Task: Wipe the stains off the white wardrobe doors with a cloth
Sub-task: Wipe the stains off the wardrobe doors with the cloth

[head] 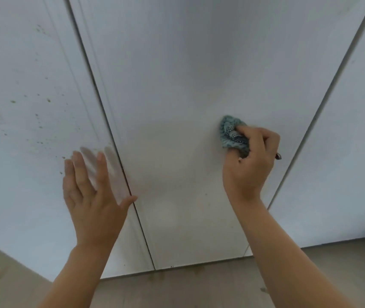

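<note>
White wardrobe doors fill my view, with wood floor (199,287) below. My right hand (250,165) curls tight round the bunched blue-grey cloth (228,132), pressing it to the middle door (177,96). My left hand (90,196) is spread open at the left door (10,174), holding nothing. The risk: the greenish specks (48,100) there sit well left of the cloth — I could miss them, or smear them with my bare palm.
</note>
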A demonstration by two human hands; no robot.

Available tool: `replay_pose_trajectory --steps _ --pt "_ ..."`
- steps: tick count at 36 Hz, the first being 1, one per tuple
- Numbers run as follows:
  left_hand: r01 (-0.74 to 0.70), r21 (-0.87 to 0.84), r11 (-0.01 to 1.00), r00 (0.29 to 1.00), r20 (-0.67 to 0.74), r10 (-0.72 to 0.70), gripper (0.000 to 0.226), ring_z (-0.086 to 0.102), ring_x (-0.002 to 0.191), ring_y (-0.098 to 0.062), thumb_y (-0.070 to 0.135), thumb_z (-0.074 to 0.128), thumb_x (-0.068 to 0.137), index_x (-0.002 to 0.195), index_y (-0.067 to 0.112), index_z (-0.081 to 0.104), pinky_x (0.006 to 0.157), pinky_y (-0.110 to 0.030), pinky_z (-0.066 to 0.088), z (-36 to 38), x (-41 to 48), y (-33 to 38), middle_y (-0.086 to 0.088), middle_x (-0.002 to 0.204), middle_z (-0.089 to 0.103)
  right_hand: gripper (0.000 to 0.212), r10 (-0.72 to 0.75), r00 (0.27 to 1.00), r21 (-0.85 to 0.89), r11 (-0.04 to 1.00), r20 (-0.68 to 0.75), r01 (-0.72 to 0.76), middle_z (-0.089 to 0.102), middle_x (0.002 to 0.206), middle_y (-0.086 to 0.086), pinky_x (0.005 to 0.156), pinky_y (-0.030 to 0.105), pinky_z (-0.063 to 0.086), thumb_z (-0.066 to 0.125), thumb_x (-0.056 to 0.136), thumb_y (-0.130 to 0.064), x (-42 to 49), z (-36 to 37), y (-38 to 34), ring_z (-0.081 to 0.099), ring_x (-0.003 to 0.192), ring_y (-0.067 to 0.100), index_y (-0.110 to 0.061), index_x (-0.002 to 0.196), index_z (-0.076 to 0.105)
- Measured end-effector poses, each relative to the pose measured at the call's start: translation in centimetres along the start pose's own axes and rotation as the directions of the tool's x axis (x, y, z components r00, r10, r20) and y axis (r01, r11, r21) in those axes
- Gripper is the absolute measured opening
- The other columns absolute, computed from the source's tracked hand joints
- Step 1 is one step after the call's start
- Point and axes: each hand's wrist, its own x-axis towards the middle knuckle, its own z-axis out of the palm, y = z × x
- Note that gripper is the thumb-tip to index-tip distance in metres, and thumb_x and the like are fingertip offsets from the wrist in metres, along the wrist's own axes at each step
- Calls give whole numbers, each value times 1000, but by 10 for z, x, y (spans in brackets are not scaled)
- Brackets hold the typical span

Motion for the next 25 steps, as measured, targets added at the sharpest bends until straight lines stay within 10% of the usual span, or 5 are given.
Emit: replay_pose_trajectory --steps 7,14,20,25 --pt "78 -66 995 996 39 -75 132 -14 157 -35 38 97 62 165 22 15 123 -66 15 8 -2 -32 -25 169 -1 35 -243 931 40 970 272 242 56 115 23 100 32 42 57 90 5 -49 42 -57 53 105 37 0 123 69" --pt "96 -77 992 995 7 -96 141 -11 159 -30 44 97 58 165 35 6 114 -70 35 10 -4 -37 -18 171 2 32 -427 686 45 865 589 500 49 119 9 92 41 49 60 93 -1 -138 59 -21 50 106 30 -7 121 73" --pt "115 -77 990 993 18 -114 134 13 155 -44 41 100 51 161 31 24 112 -71 37 13 -4 -33 -20 168 12 31 -417 885 34 907 205 420 64 100 22 90 33 40 45 105 -3 -70 65 -68 52 95 32 0 111 75" --pt "127 -98 987 992 21 -126 135 9 156 -42 39 100 54 162 33 20 112 -73 34 12 -4 -33 -14 170 6 29 -523 827 16 847 205 531 66 98 21 96 30 37 50 102 -1 -53 87 -81 54 95 33 -3 107 78"
